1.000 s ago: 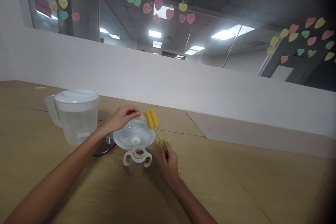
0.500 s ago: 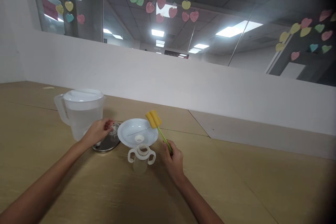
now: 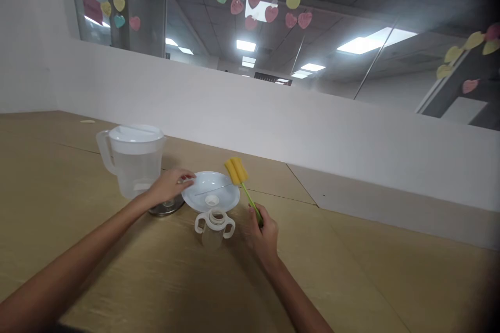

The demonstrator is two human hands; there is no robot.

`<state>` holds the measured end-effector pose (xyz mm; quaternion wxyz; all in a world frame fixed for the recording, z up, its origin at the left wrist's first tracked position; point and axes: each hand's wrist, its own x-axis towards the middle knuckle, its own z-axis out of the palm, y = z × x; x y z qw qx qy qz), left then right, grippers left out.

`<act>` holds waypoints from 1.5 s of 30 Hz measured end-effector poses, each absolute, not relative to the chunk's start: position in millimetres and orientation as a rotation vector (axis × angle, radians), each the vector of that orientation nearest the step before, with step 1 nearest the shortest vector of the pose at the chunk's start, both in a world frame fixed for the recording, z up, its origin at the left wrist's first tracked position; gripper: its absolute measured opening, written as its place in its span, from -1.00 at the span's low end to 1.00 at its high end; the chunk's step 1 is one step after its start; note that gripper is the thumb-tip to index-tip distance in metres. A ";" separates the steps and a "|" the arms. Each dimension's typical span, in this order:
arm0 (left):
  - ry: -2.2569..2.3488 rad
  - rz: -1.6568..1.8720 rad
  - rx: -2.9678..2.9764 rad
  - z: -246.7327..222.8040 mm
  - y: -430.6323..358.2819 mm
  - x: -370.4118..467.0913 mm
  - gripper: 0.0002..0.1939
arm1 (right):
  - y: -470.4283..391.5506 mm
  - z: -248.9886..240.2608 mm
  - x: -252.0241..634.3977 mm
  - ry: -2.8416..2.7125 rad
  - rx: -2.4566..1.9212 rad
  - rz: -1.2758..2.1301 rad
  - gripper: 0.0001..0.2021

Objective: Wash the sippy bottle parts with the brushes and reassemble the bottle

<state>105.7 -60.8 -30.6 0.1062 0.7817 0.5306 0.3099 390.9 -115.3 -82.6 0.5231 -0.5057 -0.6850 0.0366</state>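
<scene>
My right hand (image 3: pixel 266 231) grips the green handle of a sponge bottle brush (image 3: pixel 236 170), its yellow sponge head raised at the right rim of a white bowl (image 3: pixel 195 203). At the bowl's left rim is my left hand (image 3: pixel 172 186), fingers stretched out and slightly curved, with nothing visible in them; contact with the rim is unclear. Inside the bowl lie a small white ring-like piece (image 3: pixel 212 200) and a thin straight rod (image 3: pixel 211 190). In front of the bowl stands an uncapped baby bottle (image 3: pixel 213 234) with two white handles.
A lidded clear pitcher (image 3: pixel 138 166) holding liquid stands behind my left forearm. Partly under my left hand is a round metal tray (image 3: pixel 164 211) with a clear piece on it. A white wall (image 3: pixel 234 104) with a window above borders the wooden table (image 3: pixel 351 281).
My left hand has moved right, from over the metal tray to the bowl's left rim. The right hand keeps its hold on the brush. The whole view has shifted slightly.
</scene>
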 end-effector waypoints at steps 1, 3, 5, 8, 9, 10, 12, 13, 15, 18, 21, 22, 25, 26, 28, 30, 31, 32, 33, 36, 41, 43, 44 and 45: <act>1.486 0.819 2.408 -26.6 -60.1 119.8 -0.62 | -115.1 -82.4 391.1 -1.642 -1.209 0.088 -0.64; 1.495 0.595 2.555 -24.9 -55.5 148.2 -0.68 | -114.6 -83.2 391.7 -1.653 -1.209 0.095 -0.64; 1.569 0.407 2.601 -29.8 -48.0 171.6 -0.74 | -114.3 -84.7 392.6 -1.661 -1.211 0.107 -0.64; 1.612 0.332 2.575 -38.7 -37.3 189.5 -0.84 | -114.7 -86.1 393.6 -1.658 -1.218 0.107 -0.64; 1.616 0.346 2.566 -39.8 -35.0 190.5 -0.86 | -115.0 -86.2 393.7 -1.653 -1.219 0.102 -0.64; 1.619 0.372 2.559 -39.1 -33.7 189.5 -0.87 | -115.3 -86.0 393.7 -1.646 -1.219 0.100 -0.64; 1.612 0.466 2.551 -31.9 -34.2 183.2 -0.81 | -115.9 -85.5 393.1 -1.624 -1.219 0.106 -0.64; 1.568 0.554 2.526 -25.5 -36.1 179.0 -0.78 | -116.0 -85.1 392.6 -1.616 -1.218 0.113 -0.63; 1.369 0.790 2.386 -8.3 -43.2 171.6 -0.73 | -115.9 -84.5 391.4 -1.616 -1.207 0.119 -0.63; 1.010 1.089 2.000 21.0 -59.8 167.6 -0.70 | -115.2 -84.1 390.3 -1.640 -1.183 0.082 -0.64; 0.919 1.354 1.802 41.2 -75.5 171.2 -0.68 | -114.7 -85.4 391.4 -1.672 -1.148 0.000 -0.66; 0.910 1.410 1.791 44.3 -79.1 173.1 -0.64 | -114.6 -86.7 392.2 -1.683 -1.129 -0.041 -0.67; 0.924 1.406 1.835 44.5 -83.5 177.3 -0.54 | -113.9 -92.6 395.8 -1.688 -1.038 -0.234 -0.71; 0.930 1.375 1.845 42.8 -83.2 178.0 -0.54 | -113.5 -94.8 397.1 -1.689 -0.994 -0.315 -0.72; 0.914 1.319 1.832 38.5 -80.1 177.8 -0.54 | -112.9 -97.5 398.9 -1.717 -0.905 -0.452 -0.74; 0.896 1.285 1.815 34.6 -74.7 175.6 -0.51 | -113.0 -96.9 399.2 -1.760 -0.871 -0.495 -0.73; 0.912 1.288 1.828 32.9 -71.4 173.9 -0.51 | -113.4 -95.2 398.6 -1.765 -0.901 -0.467 -0.72; 0.962 1.323 1.865 31.5 -68.1 172.0 -0.51 | -114.1 -92.9 397.7 -1.747 -0.957 -0.414 -0.71; 1.044 1.392 1.925 30.3 -65.1 170.0 -0.52 | -114.8 -90.5 396.5 -1.706 -1.024 -0.351 -0.70; 1.333 1.564 2.208 27.6 -60.4 165.7 -0.45 | -116.1 -85.9 393.1 -1.594 -1.153 -0.224 -0.67; 1.272 1.200 2.525 28.4 -66.9 167.5 -0.08 | -113.4 -90.6 389.6 -1.822 -1.166 -0.257 -0.64; 1.284 1.150 2.552 31.4 -68.0 163.9 -0.04 | -112.6 -90.3 390.1 -1.824 -1.259 -0.242 -0.62; 1.332 1.129 2.559 33.3 -67.5 159.3 -0.05 | -112.5 -88.8 391.0 -1.804 -1.301 -0.227 -0.60; 1.395 1.086 2.563 35.2 -66.3 152.5 -0.06 | -112.5 -86.7 392.2 -1.780 -1.332 -0.211 -0.59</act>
